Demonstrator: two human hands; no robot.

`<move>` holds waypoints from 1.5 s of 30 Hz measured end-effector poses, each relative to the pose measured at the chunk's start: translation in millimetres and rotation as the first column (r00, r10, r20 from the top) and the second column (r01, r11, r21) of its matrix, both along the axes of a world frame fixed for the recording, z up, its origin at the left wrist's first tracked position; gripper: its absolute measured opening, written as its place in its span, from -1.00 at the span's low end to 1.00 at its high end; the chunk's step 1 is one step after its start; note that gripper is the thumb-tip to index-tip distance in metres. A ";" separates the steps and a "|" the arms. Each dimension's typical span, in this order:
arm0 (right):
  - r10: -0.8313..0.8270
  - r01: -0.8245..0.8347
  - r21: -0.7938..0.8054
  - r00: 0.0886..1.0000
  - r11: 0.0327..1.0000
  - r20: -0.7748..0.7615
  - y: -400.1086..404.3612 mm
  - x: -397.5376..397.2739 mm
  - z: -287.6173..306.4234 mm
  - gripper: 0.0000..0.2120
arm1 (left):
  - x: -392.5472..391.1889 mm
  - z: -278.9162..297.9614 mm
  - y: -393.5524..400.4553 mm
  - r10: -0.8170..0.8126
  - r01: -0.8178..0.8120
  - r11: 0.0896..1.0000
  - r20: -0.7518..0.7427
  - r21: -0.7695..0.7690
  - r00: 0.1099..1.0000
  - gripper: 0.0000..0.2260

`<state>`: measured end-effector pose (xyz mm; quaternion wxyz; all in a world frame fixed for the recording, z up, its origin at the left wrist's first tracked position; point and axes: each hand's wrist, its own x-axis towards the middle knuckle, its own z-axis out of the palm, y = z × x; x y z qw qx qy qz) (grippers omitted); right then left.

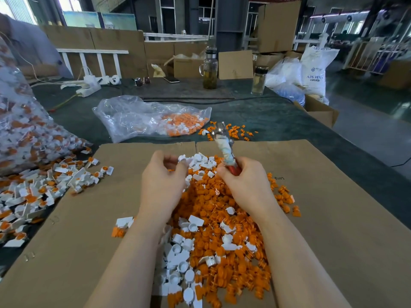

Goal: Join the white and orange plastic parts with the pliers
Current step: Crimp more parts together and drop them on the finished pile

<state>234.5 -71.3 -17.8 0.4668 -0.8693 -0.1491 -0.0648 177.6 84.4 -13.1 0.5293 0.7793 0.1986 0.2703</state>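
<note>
A big heap of loose orange parts (pixel 224 218) with white parts (pixel 178 254) mixed in lies on a flat sheet of cardboard (pixel 333 218). My right hand (pixel 242 181) grips the red handles of the pliers (pixel 223 141), whose cloth-wrapped metal jaws point up and away from me. My left hand (pixel 163 176) hovers over the far left edge of the heap, fingers curled, pinching a small white part (pixel 182 158) at its fingertips.
Joined white-and-orange pieces (pixel 40 187) are piled at the left, beside a full clear bag (pixel 24 121). Another clear bag (pixel 151 118) with parts lies beyond the cardboard. Two glass bottles (pixel 210 70), sunglasses, a phone and boxes stand at the back. A person sits far left.
</note>
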 end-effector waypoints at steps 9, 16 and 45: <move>-0.068 0.057 0.176 0.996 0.983 0.057 1.2 -2.4 2.2 -0.86 | -3.6 13.6 -17.8 -0.023 0.117 0.818 0.171 -0.563 0.985 -0.92; 0.009 -0.025 0.344 0.999 0.939 0.048 7.3 -8.7 7.4 -0.97 | -5.5 14.0 -24.7 -0.094 0.199 0.769 0.201 -0.607 0.975 -0.90; -0.134 0.074 0.185 0.932 0.980 0.336 19.9 -17.7 0.4 -0.81 | -6.3 13.6 -33.8 -0.062 0.150 0.891 0.213 -0.428 0.975 -0.91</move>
